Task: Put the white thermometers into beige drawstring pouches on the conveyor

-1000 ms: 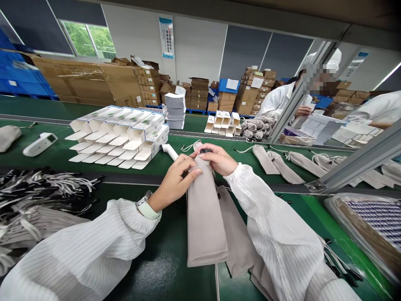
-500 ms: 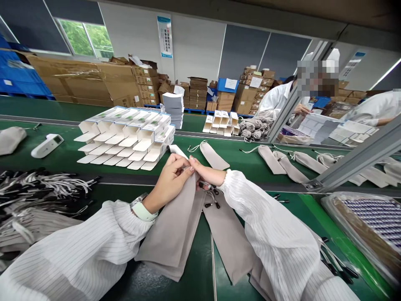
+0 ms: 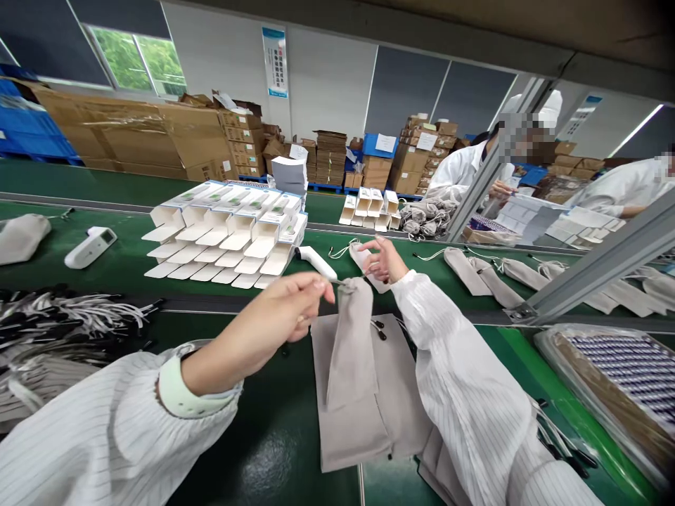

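Observation:
A grey drawstring pouch (image 3: 352, 344) hangs upright in front of me, its mouth bunched together at the top. My left hand (image 3: 295, 306) is closed on the cord at the left of the mouth. On the other side, my right hand (image 3: 387, 261) has its fingers curled round the right end of that cord. The cord is stretched between both hands. Beneath the pouch, more grey pouches (image 3: 342, 443) lie flat on the green surface, with black cord ends beside them. A white handheld thermometer (image 3: 319, 264) lies just beyond my left hand.
Stacked open white cartons (image 3: 226, 225) stand beyond the left hand. Another thermometer (image 3: 91, 247) lies further left. A heap of corded pouches (image 3: 63, 330) sits at left. A slanted metal post (image 3: 569, 260) and a plastic-wrapped tray (image 3: 612, 393) are at right. Co-workers (image 3: 469, 169) sit opposite.
My hands were together at the pouch's top and are now apart, left hand leftward, right hand up and right. The pouch mouth has bunched up, and the thermometer shows more fully.

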A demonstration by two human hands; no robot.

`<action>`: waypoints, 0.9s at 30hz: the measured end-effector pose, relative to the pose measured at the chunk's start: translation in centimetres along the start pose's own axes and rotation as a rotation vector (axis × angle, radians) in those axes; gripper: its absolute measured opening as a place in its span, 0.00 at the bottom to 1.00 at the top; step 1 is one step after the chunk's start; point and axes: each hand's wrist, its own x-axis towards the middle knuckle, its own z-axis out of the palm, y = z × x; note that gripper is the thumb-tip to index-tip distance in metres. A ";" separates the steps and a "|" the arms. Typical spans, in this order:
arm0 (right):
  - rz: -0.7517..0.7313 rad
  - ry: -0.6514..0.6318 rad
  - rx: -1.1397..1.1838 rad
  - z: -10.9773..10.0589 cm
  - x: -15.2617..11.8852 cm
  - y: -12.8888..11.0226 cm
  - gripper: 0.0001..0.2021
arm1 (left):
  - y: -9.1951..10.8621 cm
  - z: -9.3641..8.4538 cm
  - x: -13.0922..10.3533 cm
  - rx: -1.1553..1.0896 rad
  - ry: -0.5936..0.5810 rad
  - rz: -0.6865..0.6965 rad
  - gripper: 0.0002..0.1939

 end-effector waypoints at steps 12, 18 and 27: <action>0.126 0.408 -0.251 -4.5 0.2 -0.1 0.20 | -6.0 0.1 3.8 0.945 -0.054 0.319 0.16; 0.419 0.613 -0.941 -9.2 -1.1 3.2 0.35 | -8.9 -0.1 4.9 1.042 -0.107 0.196 0.13; -0.010 0.330 -1.214 0.2 0.7 5.0 0.23 | -8.1 0.9 4.0 1.075 -0.039 0.288 0.04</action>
